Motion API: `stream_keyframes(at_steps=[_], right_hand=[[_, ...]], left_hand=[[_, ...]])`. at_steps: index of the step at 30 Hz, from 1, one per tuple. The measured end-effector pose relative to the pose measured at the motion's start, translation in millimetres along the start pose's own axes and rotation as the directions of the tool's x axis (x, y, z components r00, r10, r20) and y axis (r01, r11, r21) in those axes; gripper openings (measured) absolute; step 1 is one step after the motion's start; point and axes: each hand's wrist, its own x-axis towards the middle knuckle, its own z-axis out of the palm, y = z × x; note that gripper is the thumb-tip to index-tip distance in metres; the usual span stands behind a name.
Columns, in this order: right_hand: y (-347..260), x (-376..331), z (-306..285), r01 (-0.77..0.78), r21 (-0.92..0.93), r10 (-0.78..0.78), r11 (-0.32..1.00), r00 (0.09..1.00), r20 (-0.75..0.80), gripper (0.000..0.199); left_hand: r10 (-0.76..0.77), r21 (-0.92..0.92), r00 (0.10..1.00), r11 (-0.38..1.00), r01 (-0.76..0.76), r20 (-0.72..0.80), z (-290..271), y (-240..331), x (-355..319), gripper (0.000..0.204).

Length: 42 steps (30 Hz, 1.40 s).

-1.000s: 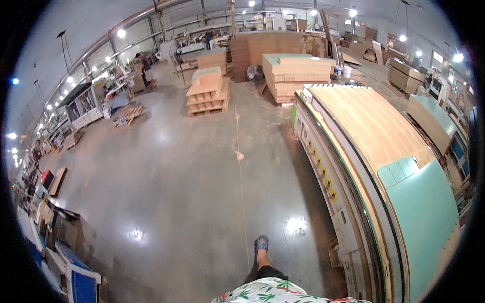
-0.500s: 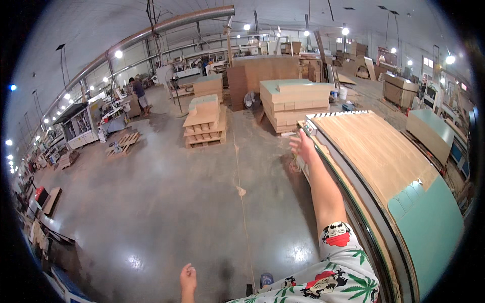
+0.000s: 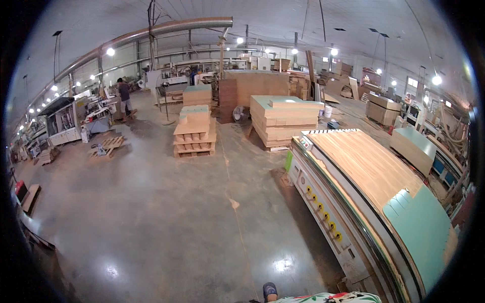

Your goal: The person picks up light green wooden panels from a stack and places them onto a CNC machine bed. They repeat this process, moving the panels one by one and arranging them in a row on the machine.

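hands are both out of view now: half a second ago the right arm reached out to the long machine bench (image 3: 323, 202) and the left hand hung low, so the grip of either cannot be told. that suggests the touch on the bench is over. only a blue shoe (image 3: 269, 291) and a floral shirt hem (image 3: 328, 298) show at the lower edge. the wide pale wooden sheet (image 3: 364, 161) lies flat on the bench, a mint-green panel (image 3: 422, 232) at its near end. wooden pallets (image 3: 194, 146) carry stacked boards.
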Motion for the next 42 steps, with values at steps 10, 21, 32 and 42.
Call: stream_keyframes(at_steps=[10,21,32,42], right_hand=[[128,-202,73,-0.602,0.697,0.643,0.389,0.719,0.263,0.039],[87,-240,47,0.006,0.771,0.349,0.637,0.890,-0.295,0.052],[271,-432,108,-0.311,0.807,0.738,0.503,0.640,-0.214,0.040],[366,-428,105,-0.173,0.888,0.784,0.426,0.561,-0.266,0.029]], left_hand=[[0.139,0.310,0.988,0.944,-0.110,-0.073,-12,13,76,0.037],[0.668,-0.195,0.744,0.725,-0.661,-0.037,126,373,-9,0.036],[0.170,0.386,0.842,0.830,-0.402,0.511,326,168,-166,0.042],[0.411,0.367,0.646,0.575,-0.731,0.644,530,305,-191,0.033]])
